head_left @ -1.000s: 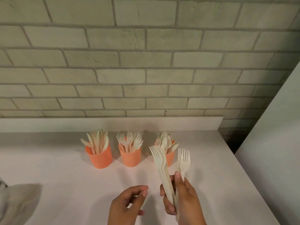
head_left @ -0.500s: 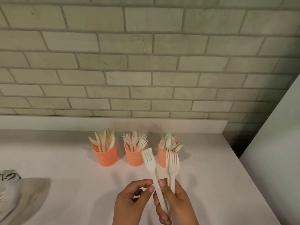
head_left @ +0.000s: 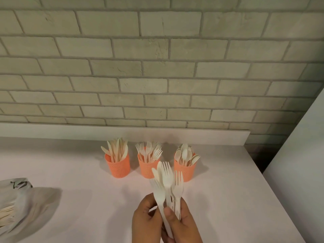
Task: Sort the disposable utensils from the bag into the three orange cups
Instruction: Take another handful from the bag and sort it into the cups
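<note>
While both hands, left and right, pinch one fanned bunch of forks, the cups stand just beyond and the bag far left. Risk: loosely gripped, overlapping handles could slip or reach the wrong cup.

I count three orange cups in row at far side of white counter: left cup with knives, middle cup with forks, right cup with spoons. Pieces per cup too crowded and blurred; I can't count them. One bag at near left edge, pale utensils inside, number unclear. Two hands in view, left hand and right hand, both on one bundle of forks; I make out at least three fork heads, exact total unclear.
</note>
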Demonstrator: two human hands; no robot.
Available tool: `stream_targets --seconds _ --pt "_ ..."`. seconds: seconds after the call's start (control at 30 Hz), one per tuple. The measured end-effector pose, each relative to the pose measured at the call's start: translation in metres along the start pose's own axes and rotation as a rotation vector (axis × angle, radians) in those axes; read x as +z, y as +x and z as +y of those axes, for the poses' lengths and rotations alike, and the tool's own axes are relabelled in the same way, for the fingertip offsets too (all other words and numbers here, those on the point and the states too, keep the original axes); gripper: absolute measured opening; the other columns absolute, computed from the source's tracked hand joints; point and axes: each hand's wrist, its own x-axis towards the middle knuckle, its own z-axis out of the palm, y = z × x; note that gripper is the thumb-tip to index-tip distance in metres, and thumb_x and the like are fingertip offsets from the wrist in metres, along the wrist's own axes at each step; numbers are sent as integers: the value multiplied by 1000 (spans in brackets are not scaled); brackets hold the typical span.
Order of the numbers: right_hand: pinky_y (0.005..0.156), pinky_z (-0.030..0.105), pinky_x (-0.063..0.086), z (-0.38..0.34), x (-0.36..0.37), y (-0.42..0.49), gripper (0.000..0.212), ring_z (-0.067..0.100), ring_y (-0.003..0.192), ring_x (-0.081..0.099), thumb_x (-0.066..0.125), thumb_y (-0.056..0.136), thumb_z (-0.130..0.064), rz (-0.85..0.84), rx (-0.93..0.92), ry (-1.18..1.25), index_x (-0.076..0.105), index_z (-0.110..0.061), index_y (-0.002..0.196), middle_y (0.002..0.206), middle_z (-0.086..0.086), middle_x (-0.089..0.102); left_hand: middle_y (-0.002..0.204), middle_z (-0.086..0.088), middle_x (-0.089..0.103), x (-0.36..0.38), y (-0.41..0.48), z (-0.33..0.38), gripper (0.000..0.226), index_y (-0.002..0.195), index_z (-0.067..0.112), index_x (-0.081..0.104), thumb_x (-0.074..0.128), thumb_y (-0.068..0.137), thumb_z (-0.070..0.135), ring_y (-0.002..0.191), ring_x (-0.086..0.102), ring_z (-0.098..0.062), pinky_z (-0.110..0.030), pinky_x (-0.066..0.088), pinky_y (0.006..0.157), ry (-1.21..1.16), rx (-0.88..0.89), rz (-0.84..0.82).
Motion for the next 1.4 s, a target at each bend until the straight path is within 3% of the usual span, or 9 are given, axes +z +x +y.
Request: stream_targets --seconds 0.1,0.2,0.3,0.4,0.73,0.97,1.1,1.23,1.4 --pt "42 23 45 1 -5 4 108 26 51 61 95 29 -42 -48 -3 142 51 -11 122 78 16 68 76 1 74 3 -2 -1 20 72 25 73 69 79 7 73 69 -20 -27 53 67 -9 15 52" --pt "39 22 44 -1 -6 2 105 28 54 62 97 24 -31 -52 10 168 54 -13 118 84 23 66 72 -1 74 6 -6 3 14 74 19 74 67 81 8 62 69 -15 -18 51 51 -50 -8 61" --pt "34 16 27 -3 -7 1 71 18 33 37 87 47 -39 7 26 46 60 -21 111 68 19 63 69 -8 72 3 -8 7 16 72 16 75 68 79 4 42 57 -10 -15 46 42 -66 21 45" --pt "35 17 28 -4 -9 -1 40 17 29 34 75 71 -40 82 50 31 63 -16 101 52 16 53 77 -1 73 1 -5 7 26 66 28 76 69 78 6 57 62 -3 -7 44 50 -33 66 53" --pt "36 24 36 -6 -16 0 13 18 32 42 51 90 -31 209 6 -208 57 -24 99 54 10 61 73 -1 70 2 -8 -6 33 73 44 73 67 82 14 54 62 -3 -11 48 58 175 74 -70" --pt "36 30 45 -6 -22 10 10 27 39 53 42 95 -16 220 -21 -98 48 -10 101 58 9 65 62 11 73 -2 -9 -9 17 74 18 73 64 83 6 58 63 6 -2 43 57 31 46 24" --pt "53 26 53 -3 -40 19 11 19 56 65 49 93 -10 266 -49 -208 56 -4 97 71 9 73 74 13 75 -14 -1 -3 17 83 18 71 59 87 8 78 67 0 -14 47 80 -34 126 121" --pt "34 18 27 0 -55 21 12 13 32 36 56 90 -12 229 80 -227 60 -1 92 48 6 53 80 11 76 -31 10 -8 21 86 21 71 57 88 5 78 66 4 -25 55 79 -59 124 190" --pt "44 11 22 21 -56 25 45 9 28 22 35 98 -42 132 272 -101 60 -4 96 43 4 35 87 12 75 -64 27 -11 20 91 18 72 57 88 5 83 69 -5 -15 56 70 -144 118 245"
